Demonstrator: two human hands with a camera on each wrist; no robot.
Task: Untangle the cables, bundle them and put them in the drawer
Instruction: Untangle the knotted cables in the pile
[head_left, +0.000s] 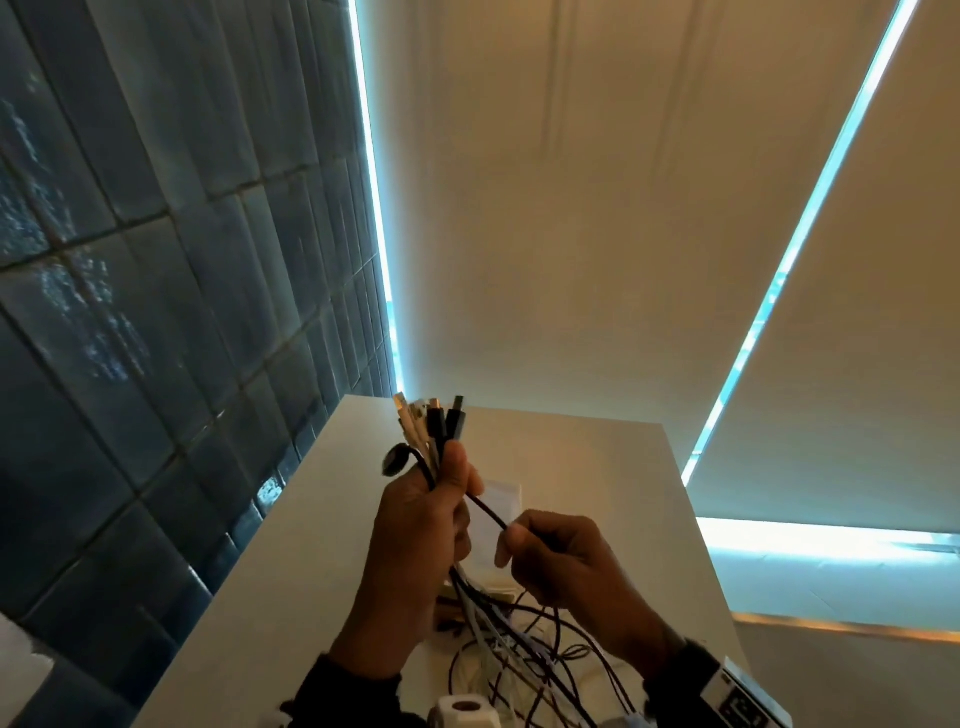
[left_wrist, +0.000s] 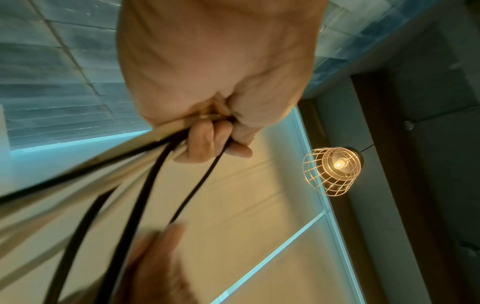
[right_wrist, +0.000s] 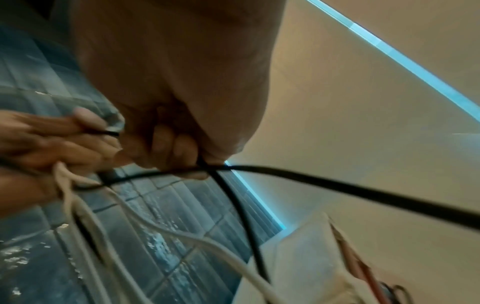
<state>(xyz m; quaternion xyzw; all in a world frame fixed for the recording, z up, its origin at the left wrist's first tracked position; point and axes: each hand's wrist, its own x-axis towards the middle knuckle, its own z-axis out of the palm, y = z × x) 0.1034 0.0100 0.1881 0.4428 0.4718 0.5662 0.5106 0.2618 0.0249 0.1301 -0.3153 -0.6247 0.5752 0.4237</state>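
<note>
My left hand (head_left: 423, 525) grips a bunch of black and white cables (head_left: 434, 431) upright above the white cabinet top (head_left: 597, 467), their plug ends sticking out above the fist. From that fist a thin black cable (head_left: 485, 512) runs down right to my right hand (head_left: 550, 556), which pinches it between thumb and fingers. The cables' loose lengths hang in a tangle (head_left: 535, 649) below both hands. In the left wrist view the left hand (left_wrist: 215, 131) is curled round dark cables (left_wrist: 153, 176). The right wrist view shows the right hand (right_wrist: 182, 152) holding the black cable (right_wrist: 337, 187), with white cables (right_wrist: 145, 226) trailing from the left fist.
A dark tiled wall (head_left: 156, 260) rises left of the cabinet. Pale roller blinds (head_left: 571, 208) hang behind it. A white plug block (head_left: 465, 712) lies at the near edge under the tangle. A caged lamp (left_wrist: 332, 170) glows in the left wrist view.
</note>
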